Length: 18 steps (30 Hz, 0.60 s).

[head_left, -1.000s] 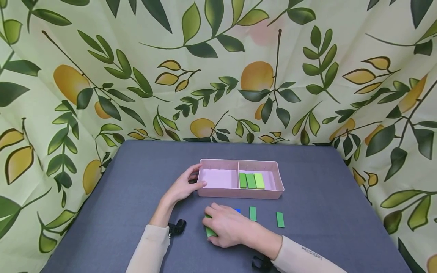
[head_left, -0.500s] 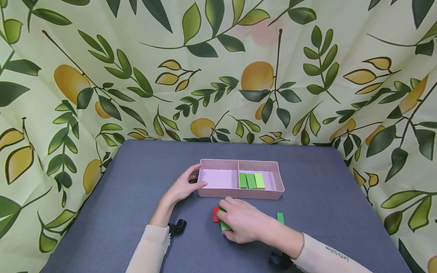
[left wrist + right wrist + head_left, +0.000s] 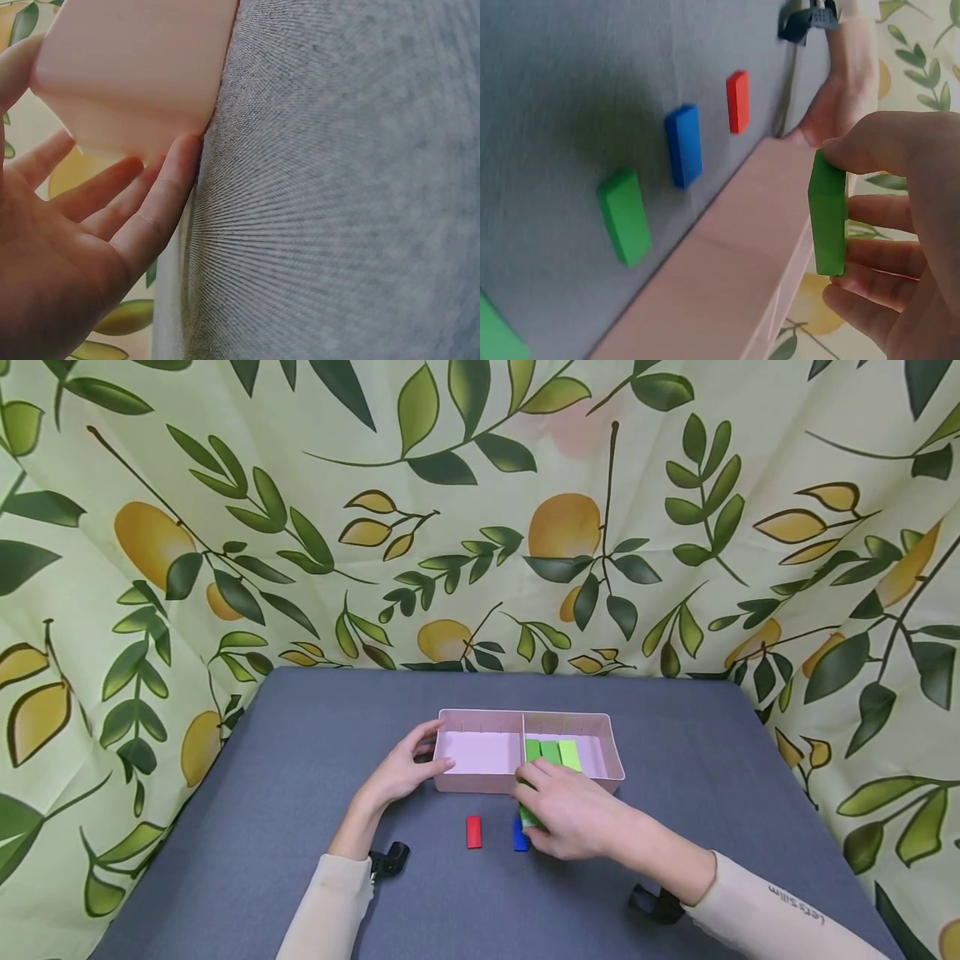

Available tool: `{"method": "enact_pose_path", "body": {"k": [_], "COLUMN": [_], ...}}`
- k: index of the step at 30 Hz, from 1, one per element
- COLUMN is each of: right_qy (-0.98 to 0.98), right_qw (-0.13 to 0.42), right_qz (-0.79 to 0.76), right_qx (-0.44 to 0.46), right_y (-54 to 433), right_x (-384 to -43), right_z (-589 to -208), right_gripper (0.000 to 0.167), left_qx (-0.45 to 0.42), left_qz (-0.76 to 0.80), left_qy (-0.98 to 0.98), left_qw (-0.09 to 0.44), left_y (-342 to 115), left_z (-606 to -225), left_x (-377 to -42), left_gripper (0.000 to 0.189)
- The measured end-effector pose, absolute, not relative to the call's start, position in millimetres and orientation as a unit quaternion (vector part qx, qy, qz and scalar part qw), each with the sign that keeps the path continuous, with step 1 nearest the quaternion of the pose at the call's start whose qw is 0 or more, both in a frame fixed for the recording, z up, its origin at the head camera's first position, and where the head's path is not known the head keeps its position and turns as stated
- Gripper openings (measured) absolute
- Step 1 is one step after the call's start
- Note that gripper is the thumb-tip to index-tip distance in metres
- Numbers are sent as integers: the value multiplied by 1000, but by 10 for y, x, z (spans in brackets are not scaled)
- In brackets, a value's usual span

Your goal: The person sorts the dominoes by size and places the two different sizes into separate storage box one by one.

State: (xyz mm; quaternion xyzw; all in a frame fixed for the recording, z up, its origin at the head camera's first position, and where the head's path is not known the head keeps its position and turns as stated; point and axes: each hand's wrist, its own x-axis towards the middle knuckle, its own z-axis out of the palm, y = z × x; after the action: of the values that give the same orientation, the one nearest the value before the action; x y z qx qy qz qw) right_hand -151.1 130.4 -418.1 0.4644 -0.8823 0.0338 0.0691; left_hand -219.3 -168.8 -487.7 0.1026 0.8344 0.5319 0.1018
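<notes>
A pink two-compartment box (image 3: pixel 480 783) stands on the table. My left hand (image 3: pixel 397 770) holds its left end, thumb at the near corner and fingers along the end wall (image 3: pixel 135 127). My right hand (image 3: pixel 572 810) pinches a green block (image 3: pixel 828 217) between thumb and fingertips, in front of the box's right half. In the head view this hand overlaps the box's front wall. Two green blocks (image 3: pixel 550 751) and a light green one (image 3: pixel 570 755) lie side by side in the right compartment; the left compartment (image 3: pixel 480 752) holds nothing.
A red block (image 3: pixel 474 832) and a blue block (image 3: pixel 519 837) lie on the table before the box. Two more green blocks (image 3: pixel 626 217) lie there in the right wrist view, hidden behind my right arm in the head view. A leaf-patterned cloth (image 3: pixel 480 527) hangs behind.
My right hand has carried the green block right and towards the box, uncovering the red block and part of the blue one. The left hand stays at the box's end.
</notes>
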Motion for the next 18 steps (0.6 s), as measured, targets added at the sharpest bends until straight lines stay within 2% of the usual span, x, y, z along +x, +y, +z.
{"method": "enact_pose_path", "body": {"k": [12, 18], "right_qy": [-901, -912], "right_qw": [72, 90], "right_qz": [42, 50], "right_qx": [426, 396], "right_y": [1548, 1675], "right_x": [-1694, -1868], "right_z": [-3994, -3939], "right_gripper": [40, 40], "left_qx": [110, 109], "left_qz": [550, 543], "left_qy": [822, 826], "left_qw": [102, 103], "left_y": [-1698, -1690], "left_z": [-4865, -4861], "left_x": [-2192, -2190], "left_gripper": [74, 75]}}
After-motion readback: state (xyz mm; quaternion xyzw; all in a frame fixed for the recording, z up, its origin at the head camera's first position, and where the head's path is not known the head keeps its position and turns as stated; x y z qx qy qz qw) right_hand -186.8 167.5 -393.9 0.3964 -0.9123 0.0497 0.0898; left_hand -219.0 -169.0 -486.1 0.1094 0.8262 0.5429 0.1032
